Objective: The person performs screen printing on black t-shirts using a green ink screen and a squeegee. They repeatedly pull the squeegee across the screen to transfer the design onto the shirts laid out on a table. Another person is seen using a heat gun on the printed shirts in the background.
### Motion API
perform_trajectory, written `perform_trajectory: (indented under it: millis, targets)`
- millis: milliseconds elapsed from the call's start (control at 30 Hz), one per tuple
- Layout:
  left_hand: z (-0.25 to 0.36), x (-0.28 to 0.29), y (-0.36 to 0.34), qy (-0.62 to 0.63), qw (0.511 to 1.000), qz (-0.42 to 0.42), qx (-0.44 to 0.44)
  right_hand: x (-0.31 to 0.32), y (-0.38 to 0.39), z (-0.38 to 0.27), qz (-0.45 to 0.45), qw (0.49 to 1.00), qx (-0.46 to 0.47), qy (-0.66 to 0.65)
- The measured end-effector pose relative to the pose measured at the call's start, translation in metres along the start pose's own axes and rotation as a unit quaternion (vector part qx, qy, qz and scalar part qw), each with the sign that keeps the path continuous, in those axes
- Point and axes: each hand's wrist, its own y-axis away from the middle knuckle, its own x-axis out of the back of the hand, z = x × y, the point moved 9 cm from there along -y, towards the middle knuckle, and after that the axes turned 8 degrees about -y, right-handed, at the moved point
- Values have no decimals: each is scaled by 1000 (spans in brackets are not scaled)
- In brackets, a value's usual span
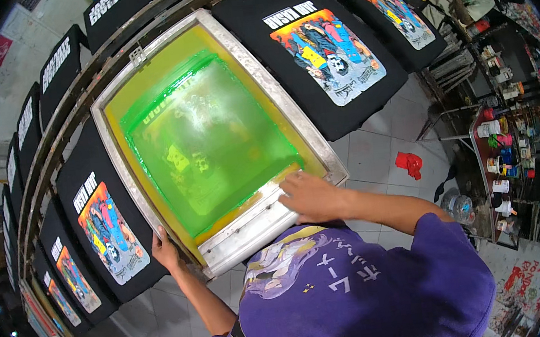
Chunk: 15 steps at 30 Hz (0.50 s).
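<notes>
Black shirts (pixel 317 52), and a green screen (pixel 214 141) between them

The screen lies before me. My hands are apart: left hand (pixel 164 250) at its left edge, right hand (pixel 306 196) upon the silver bar (pixel 251 235) at its near end. Whether they grip, I cannot tell.

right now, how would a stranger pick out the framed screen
Start at the near row of black shirts. Before the person in purple, between two printed shirts, lies the framed screen. Its bright green panel sets it apart from their multicoloured prints.
</notes>
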Motion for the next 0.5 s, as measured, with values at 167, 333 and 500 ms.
perform_trajectory:
  millis: [167,333,500]
  targets:
    - [17,18,14,-136,975,133,-111,-28,10,-17,-9,985,26,169]
    - [94,7,57,-86,971,108,-195,-5,1,-9,-3,998,-5,60]
    - [168,-50,138,-270,904,-179,-278,15,-18,3,63,997,-26,21]
